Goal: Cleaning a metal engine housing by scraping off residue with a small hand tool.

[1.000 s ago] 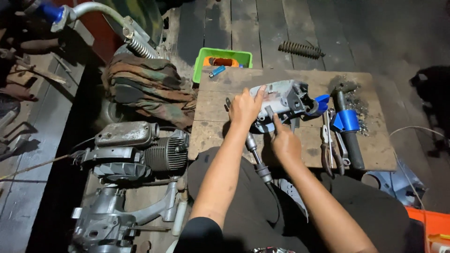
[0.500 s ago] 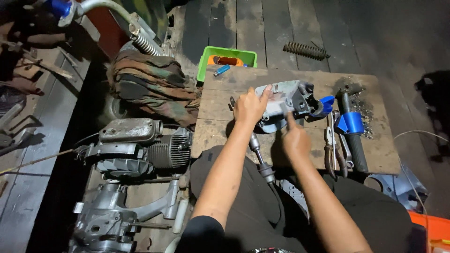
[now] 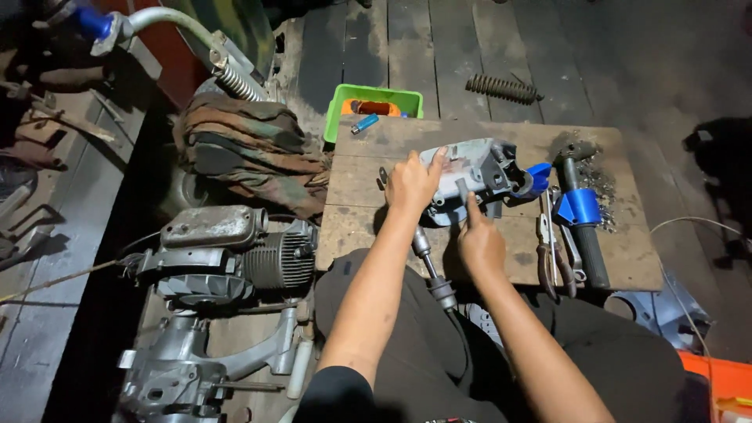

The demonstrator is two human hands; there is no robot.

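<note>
A grey metal engine casing (image 3: 478,171) lies on a low wooden board (image 3: 376,227) in front of me. My left hand (image 3: 411,184) rests flat on the casing's left side, fingers closed over it. My right hand (image 3: 479,239) is just below the casing, with its index finger pointing up and touching the casing's lower edge. A metal shaft (image 3: 431,266) runs from under the casing down toward my lap.
On the board's right lie a black-handled tool with a blue collar (image 3: 583,215), pliers (image 3: 548,251) and loose small hardware (image 3: 603,184). A green tray (image 3: 374,106) and a spring (image 3: 501,88) sit behind. An engine block (image 3: 235,254) and folded camouflage cloth (image 3: 254,153) are at left.
The view has shifted slightly. My right hand has drawn back below the casing and now points one finger at it; my left hand stays on the casing.
</note>
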